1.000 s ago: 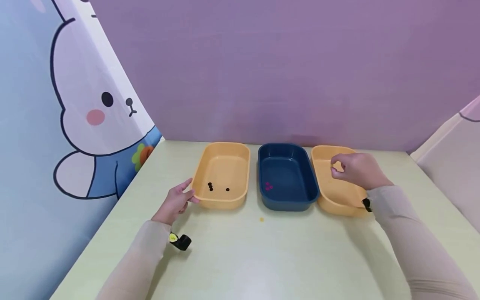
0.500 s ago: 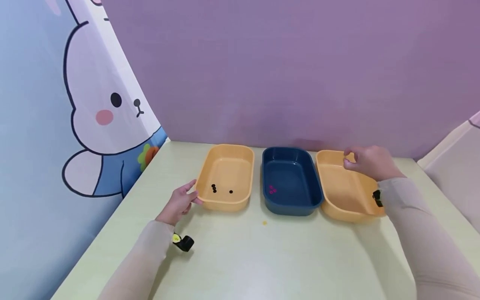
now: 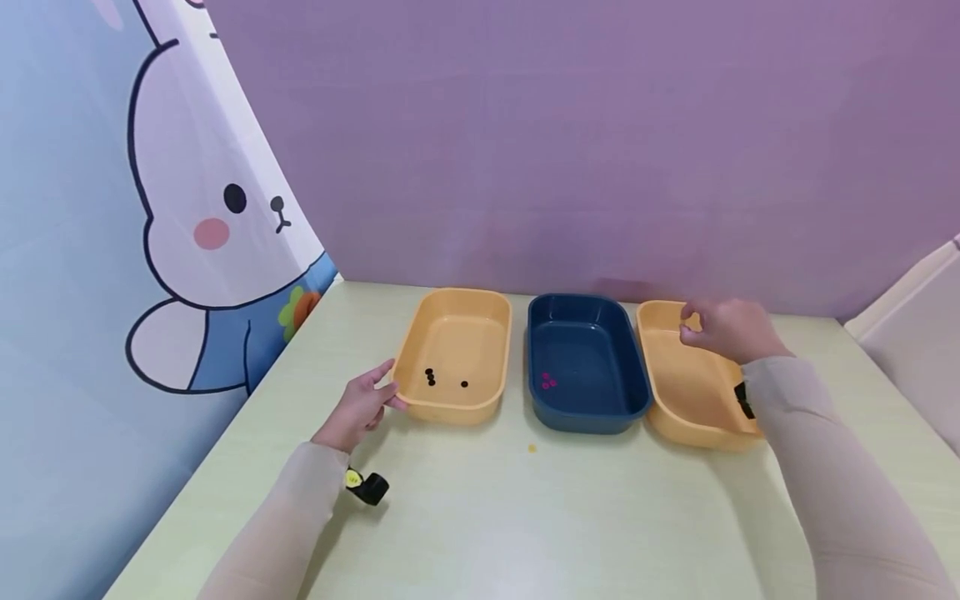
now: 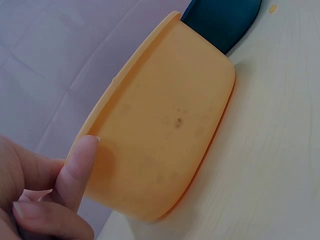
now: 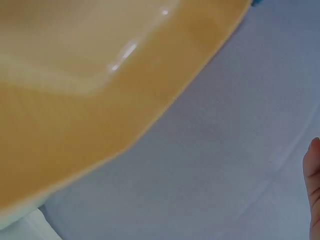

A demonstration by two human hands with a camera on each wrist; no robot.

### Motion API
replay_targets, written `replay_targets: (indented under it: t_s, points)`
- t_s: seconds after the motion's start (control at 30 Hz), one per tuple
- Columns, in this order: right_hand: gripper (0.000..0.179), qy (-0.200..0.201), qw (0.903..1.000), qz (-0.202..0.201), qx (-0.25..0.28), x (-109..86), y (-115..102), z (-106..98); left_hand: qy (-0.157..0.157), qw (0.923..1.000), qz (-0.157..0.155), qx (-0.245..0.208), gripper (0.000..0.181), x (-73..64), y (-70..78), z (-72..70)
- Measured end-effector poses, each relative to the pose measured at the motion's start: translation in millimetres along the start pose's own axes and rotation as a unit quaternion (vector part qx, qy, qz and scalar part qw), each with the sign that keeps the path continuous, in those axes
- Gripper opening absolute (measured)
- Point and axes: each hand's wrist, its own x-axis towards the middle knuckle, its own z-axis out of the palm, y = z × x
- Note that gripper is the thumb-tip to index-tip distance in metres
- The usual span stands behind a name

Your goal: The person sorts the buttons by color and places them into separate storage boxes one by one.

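Observation:
My left hand (image 3: 356,410) holds the near left corner of a yellow tray (image 3: 450,412). In the left wrist view the thumb (image 4: 77,172) lies against the tray's outer wall, with a finger at the rim. Several small round black pieces (image 3: 430,377) lie in this tray. My right hand (image 3: 731,329) is raised over a second yellow tray (image 3: 693,429) at the right, index finger and thumb bent toward each other in a ring. I cannot tell whether a small piece sits between their tips. Only the thumb (image 5: 313,185) shows in the right wrist view.
Between the yellow trays stands a dark blue tray (image 3: 588,422) with small pink rings (image 3: 548,382) inside, close beside the right tray. A tiny yellow piece (image 3: 532,448) lies on the table (image 3: 525,525) in front. A purple wall (image 3: 525,167) rises behind the trays.
The head view has shifted slightly, moving everything a little right in it. My right hand stays over the right tray, fingers still bent together. My left hand keeps hold of the left tray.

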Motion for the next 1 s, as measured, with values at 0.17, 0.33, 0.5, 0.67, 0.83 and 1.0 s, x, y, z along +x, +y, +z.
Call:
replay_targets:
  t_s: [0.17,0.33,0.5,0.67,0.83,1.0]
  points:
    - [0.013,-0.036,0.9992,0.011,0.011,-5.9,2.7,8.4,-0.005,1.0000,0.004,0.000,0.055,-0.5,0.0,-1.0]
    - [0.011,-0.092,0.9952,0.021,0.025,-7.5,4.0,17.7,-0.008,0.9999,0.009,-0.004,0.055,-0.3,-2.4,-2.0]
    - [0.011,-0.153,0.9867,0.044,0.036,-7.9,2.0,23.7,-0.001,1.0000,0.004,0.004,0.056,-0.3,-3.0,-2.2]
    - [0.013,-0.169,0.9842,0.044,0.034,-5.4,1.2,24.7,0.006,0.9999,-0.001,0.013,0.055,-0.6,-1.9,-3.6]
    - [0.012,-0.159,0.9856,0.050,0.029,-5.7,1.2,26.9,0.018,0.9997,0.003,0.017,0.054,1.5,-1.6,-2.3]
    - [0.011,-0.167,0.9837,0.057,0.036,-10.7,-1.5,32.4,0.024,0.9995,0.012,0.016,0.054,-0.3,-4.3,1.6]
